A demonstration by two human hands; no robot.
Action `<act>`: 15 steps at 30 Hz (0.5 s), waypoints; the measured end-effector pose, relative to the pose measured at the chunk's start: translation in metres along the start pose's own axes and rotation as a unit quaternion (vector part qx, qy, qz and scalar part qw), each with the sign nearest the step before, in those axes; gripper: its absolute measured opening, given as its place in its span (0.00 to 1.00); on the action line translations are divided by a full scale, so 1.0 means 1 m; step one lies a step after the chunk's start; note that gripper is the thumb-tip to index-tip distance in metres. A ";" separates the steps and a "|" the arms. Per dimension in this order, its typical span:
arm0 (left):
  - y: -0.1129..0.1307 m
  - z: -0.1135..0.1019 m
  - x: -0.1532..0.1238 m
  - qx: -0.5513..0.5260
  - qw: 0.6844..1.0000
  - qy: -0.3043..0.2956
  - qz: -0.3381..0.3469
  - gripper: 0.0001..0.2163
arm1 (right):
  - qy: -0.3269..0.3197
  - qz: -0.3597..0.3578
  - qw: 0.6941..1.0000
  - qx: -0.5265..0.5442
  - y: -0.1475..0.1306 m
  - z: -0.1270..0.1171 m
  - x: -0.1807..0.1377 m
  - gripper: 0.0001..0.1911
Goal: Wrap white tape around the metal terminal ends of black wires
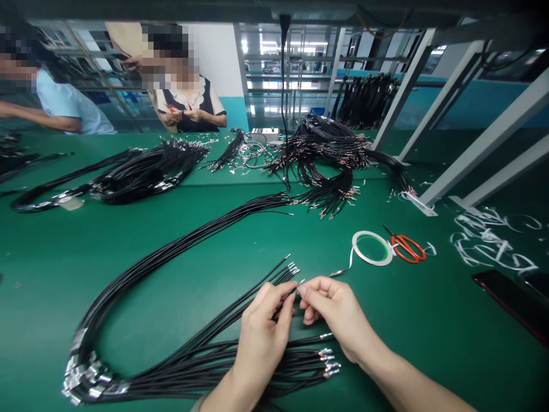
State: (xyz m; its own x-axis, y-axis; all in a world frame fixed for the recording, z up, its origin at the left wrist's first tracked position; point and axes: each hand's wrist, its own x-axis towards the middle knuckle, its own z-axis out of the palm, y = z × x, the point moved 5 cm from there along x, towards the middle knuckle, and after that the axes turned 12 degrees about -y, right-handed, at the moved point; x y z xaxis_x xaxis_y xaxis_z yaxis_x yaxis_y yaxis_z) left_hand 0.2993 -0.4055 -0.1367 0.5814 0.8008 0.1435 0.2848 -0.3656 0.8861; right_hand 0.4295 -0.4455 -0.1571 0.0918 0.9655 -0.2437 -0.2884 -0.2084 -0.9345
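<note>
Between the thumb and fingers of my left hand (266,329) is a thin black cable (292,290), close to its silvery end. My right hand (332,309) pinches at that same end; the fingers cover the exact contact, and any small piece between them is hidden. Behind my right knuckles lies a narrow coppery and white tape strip (340,273), running to a tape roll (372,248). Below and beside my hands spreads a bundle of black cables (171,375) with metal tips, some coppery. The bundle loops around on the left, where clear and silvery wraps (88,377) show.
Orange-handled scissors (409,249) lie right of the roll, near curled white strips (486,237) and a dark phone (510,303). Cable heaps (326,140) and grey metal posts (480,143) stand at the back. Two people (191,106) are across the green table (206,274).
</note>
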 end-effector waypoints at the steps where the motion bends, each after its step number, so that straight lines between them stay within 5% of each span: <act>1: 0.000 0.000 0.000 0.003 1.000 -0.001 0.001 0.11 | 0.001 0.001 1.000 0.000 0.000 0.000 0.000 0.13; 7: -0.007 0.004 0.000 -0.071 0.996 -0.023 -0.057 0.10 | 0.003 -0.007 1.000 -0.017 0.000 0.000 0.000 0.13; 15: -0.013 0.010 0.009 -0.299 0.937 -0.031 -0.178 0.11 | -0.003 -0.043 0.998 -0.044 -0.001 0.002 0.002 0.13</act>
State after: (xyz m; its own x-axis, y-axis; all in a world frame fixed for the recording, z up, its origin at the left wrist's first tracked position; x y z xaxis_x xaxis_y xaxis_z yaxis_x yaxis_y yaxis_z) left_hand 0.3082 -0.3978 -0.1515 0.5794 0.7857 -0.2168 0.0011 0.2652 0.9642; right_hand 0.4281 -0.4430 -0.1560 0.1077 0.9812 -0.1603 -0.1957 -0.1371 -0.9710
